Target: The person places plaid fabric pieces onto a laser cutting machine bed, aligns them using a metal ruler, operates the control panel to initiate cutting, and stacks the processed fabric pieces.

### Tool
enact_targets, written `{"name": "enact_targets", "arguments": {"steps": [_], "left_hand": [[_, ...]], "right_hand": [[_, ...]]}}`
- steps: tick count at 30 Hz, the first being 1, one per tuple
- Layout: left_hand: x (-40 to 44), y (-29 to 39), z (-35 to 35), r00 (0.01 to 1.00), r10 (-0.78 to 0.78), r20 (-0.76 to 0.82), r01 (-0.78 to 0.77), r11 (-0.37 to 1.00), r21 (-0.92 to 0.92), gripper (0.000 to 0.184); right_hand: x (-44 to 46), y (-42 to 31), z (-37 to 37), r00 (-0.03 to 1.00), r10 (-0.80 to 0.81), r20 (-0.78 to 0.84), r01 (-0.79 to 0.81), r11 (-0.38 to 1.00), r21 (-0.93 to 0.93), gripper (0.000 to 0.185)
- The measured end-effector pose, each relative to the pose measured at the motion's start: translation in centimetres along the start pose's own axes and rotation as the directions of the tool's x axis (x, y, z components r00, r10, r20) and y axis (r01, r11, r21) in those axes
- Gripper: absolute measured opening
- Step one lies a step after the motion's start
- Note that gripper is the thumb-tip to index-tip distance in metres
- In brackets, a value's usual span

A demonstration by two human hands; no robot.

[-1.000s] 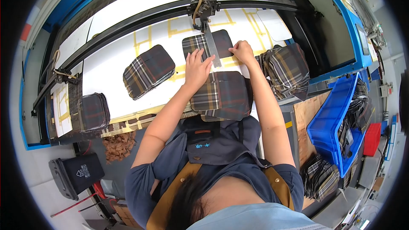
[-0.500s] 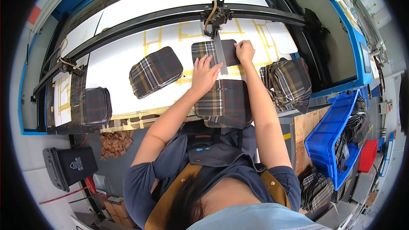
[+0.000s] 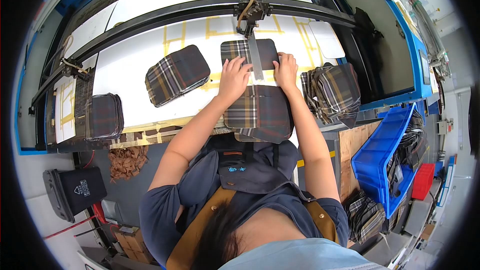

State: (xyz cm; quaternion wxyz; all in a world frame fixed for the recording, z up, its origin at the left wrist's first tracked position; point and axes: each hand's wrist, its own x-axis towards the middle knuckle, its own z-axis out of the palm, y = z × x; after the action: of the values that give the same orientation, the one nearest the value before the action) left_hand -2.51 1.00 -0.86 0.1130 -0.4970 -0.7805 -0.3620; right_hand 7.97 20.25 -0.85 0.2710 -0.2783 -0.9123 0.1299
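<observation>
lying nearest the body, a near stack (image 3: pixel 260 112) of plaid pieces sits by the front edge of the white surface (image 3: pixel 131 82), its layers slightly out of line. just beyond it, both hands are at one plaid piece (image 3: pixel 234 53), which lies flat, with a metal strip (image 3: pixel 256 61) running across it.

left hand (image 3: pixel 233 80): open, fingers spread, fingertips at the piece's near edge, left of the strip. right hand (image 3: pixel 286 72): fingers bent at the piece's right edge, near the lower corner; the contact is small and partly hidden, so whether it pinches or merely touches, cannot tell.

to the left, an angled stack (image 3: pixel 177 75) and, further out, a left-end stack (image 3: pixel 105 116); to the right, a looser pile (image 3: pixel 332 92) with fanned edges.

beyond the piece: the machine head (image 3: pixel 253 11) on its dark rail (image 3: pixel 175 12), right by the strip's upper end.

judgement: step in hand reads as squaring the single piece beneath the strip by its edges. any further adjustment calls for light, even fingertip pressure from both sides, keeping the cloth flat and the strip unmoved.
</observation>
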Motion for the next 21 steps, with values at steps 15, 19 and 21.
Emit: {"name": "enact_targets", "arguments": {"steps": [15,19,21], "left_hand": [[-0.5,0.3,-0.4,0.998,0.062,0.019,-0.063,0.996,0.057,0.031],[-0.4,0.5,-0.5,0.997,0.05,0.05,-0.052,0.997,0.056,0.033],[-0.3,0.5,-0.5,0.997,0.051,0.057,-0.053,0.997,0.048,0.034]], "right_hand": [[-0.1,-2.5,1.3,0.926,0.125,0.355,-0.267,0.883,0.385,0.026],[0.4,-2.5,1.3,0.84,0.24,0.487,-0.49,0.722,0.489,0.028],[0.9,-3.2,0.7,0.826,0.243,0.508,-0.489,0.757,0.433,0.032]]}}
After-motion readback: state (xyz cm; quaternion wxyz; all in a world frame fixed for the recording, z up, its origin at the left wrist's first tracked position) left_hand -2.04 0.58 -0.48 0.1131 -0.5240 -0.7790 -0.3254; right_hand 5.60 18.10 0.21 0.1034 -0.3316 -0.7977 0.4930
